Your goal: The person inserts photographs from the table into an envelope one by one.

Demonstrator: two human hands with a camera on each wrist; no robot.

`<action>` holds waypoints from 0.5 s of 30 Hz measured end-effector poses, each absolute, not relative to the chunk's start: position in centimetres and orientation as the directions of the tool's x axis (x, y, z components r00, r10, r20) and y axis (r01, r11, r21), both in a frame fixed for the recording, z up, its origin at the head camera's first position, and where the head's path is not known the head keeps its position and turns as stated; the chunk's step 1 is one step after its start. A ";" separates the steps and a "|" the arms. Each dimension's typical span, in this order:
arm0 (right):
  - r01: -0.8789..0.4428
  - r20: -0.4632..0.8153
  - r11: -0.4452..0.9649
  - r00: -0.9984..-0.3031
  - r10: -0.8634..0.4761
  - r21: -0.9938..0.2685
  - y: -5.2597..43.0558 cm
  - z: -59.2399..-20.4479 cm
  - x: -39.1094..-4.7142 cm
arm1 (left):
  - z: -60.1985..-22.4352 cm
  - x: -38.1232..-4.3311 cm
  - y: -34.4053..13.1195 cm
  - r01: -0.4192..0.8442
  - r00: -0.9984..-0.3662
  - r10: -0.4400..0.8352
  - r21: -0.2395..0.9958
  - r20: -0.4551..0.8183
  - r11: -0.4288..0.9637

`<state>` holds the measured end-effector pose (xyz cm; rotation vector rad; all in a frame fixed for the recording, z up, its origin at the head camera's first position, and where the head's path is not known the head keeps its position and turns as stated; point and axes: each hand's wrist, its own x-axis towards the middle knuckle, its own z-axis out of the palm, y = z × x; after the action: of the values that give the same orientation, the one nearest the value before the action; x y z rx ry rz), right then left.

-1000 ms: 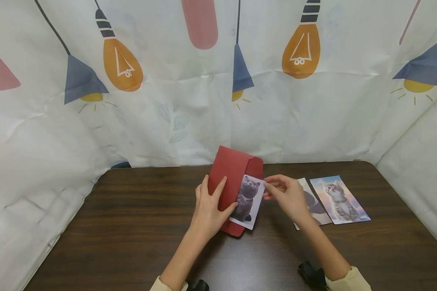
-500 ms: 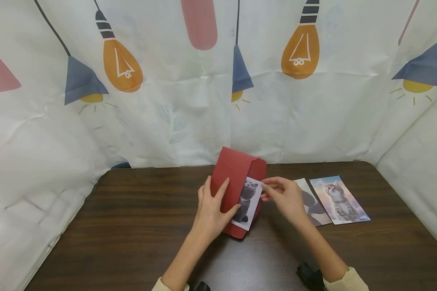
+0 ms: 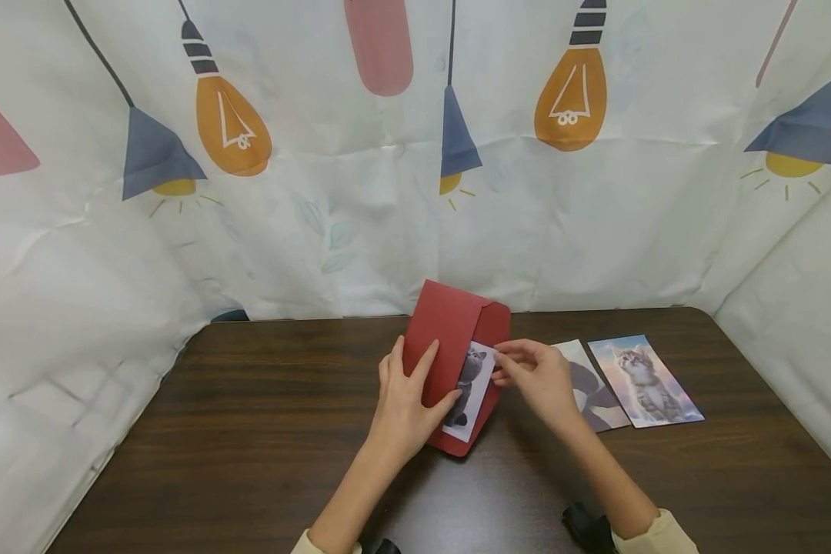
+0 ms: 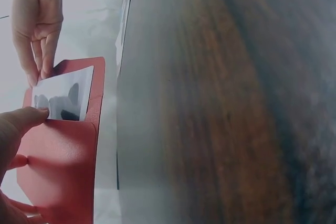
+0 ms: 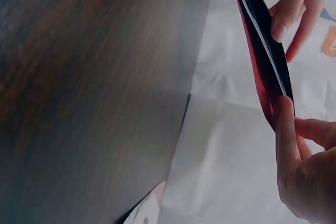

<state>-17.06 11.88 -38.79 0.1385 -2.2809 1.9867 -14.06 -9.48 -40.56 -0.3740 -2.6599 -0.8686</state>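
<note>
A red envelope (image 3: 445,323) is held up above the table in the head view, tilted, with its opening toward the right. My left hand (image 3: 405,408) grips it, fingers spread over its front and thumb by the opening. Partway inside sits a white-bordered card (image 3: 475,388) with a grey kitten picture. The fingertips of my right hand (image 3: 543,381) pinch the card's upper right corner. In the left wrist view the left thumb touches the card (image 4: 76,93) at the envelope's edge. From the right wrist view, the envelope (image 5: 256,72) appears edge-on with its mouth spread.
Two more cards lie at the right of the brown table (image 3: 263,431): one with a striped kitten (image 3: 645,382), another with a grey and white picture (image 3: 599,396), partly behind my right hand. A white curtain (image 3: 318,254) printed with lamps hangs behind the table.
The kitten card has slid deeper into the envelope, leftward, with my right hand following it. The envelope and left hand have shifted slightly to the right.
</note>
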 end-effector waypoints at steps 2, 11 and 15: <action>-0.143 0.145 0.137 -0.989 0.005 -0.980 11.8 -38.8 -17.0 | -40.5 -14.0 -9.5 0.341 -0.914 0.146 0.524 0.378 0.780; -0.142 0.142 0.126 -0.990 -0.007 -0.982 11.5 -39.0 -16.9 | -40.6 -13.9 -9.3 0.353 -0.910 0.150 0.531 0.387 0.771; -0.142 0.142 0.111 -0.990 -0.012 -0.984 11.3 -39.1 -16.8 | -40.6 -13.9 -9.2 0.361 -0.907 0.152 0.538 0.394 0.762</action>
<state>-16.84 11.32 -39.13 0.1580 -2.2662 2.0259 -13.85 -9.19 -40.56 -0.3960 -2.6315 -0.9000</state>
